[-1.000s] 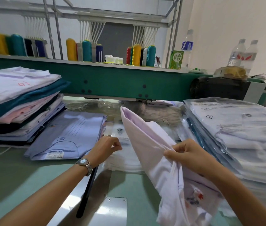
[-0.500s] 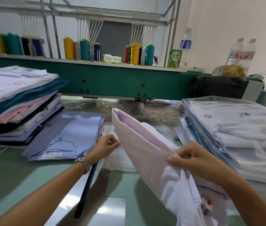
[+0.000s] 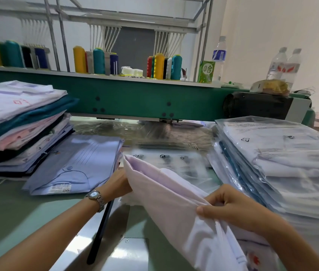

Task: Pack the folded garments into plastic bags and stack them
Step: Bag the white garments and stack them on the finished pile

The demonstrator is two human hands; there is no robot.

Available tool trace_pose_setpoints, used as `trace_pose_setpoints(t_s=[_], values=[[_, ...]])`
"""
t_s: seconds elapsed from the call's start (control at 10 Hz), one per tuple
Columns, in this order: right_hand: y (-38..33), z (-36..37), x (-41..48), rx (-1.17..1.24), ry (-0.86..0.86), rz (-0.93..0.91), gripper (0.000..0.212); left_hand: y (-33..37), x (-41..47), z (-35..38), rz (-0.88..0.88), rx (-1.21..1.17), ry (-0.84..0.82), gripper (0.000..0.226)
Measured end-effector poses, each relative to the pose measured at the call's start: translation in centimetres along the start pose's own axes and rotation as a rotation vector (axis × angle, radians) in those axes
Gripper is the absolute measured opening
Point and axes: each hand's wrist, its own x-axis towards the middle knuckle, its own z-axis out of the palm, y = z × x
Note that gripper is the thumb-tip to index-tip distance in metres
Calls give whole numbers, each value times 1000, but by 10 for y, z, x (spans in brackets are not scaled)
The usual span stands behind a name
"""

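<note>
My right hand (image 3: 231, 207) grips a folded pale pink-white garment (image 3: 170, 204) that slants from lower right up to the centre. Its far end lies over a pile of empty clear plastic bags (image 3: 176, 163) on the table. My left hand (image 3: 118, 183), with a wristwatch, sits at the left edge of that far end, its fingertips hidden behind the cloth. A tall stack of bagged garments (image 3: 283, 163) stands at the right. A stack of unbagged folded garments (image 3: 20, 124) stands at the left, with a light blue folded shirt (image 3: 76, 163) beside it.
A green embroidery machine beam (image 3: 135, 98) runs across the back, with thread cones (image 3: 98, 61) and water bottles (image 3: 283, 63) on its shelf. A black strip (image 3: 100, 233) lies on the table's metal plate (image 3: 133, 255) in front of me.
The garment's far end has dropped lower and moved left over the bag pile. My left hand now sits against the garment's edge, partly hidden by it. My right hand keeps its grip.
</note>
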Motion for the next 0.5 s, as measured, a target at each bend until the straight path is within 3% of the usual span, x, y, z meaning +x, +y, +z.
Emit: trace_pose_setpoints(t_s=[0.1,0.3,0.5], values=[[0,0,-1,-9,4,34,29,4,0,-2,-28,-30,20,49],[4,-6,2,-79,63,88,29,10,18,-1,251,-194,108,68],[5,-18,18,-424,175,133,32,18,16,-8,371,-234,113,95]])
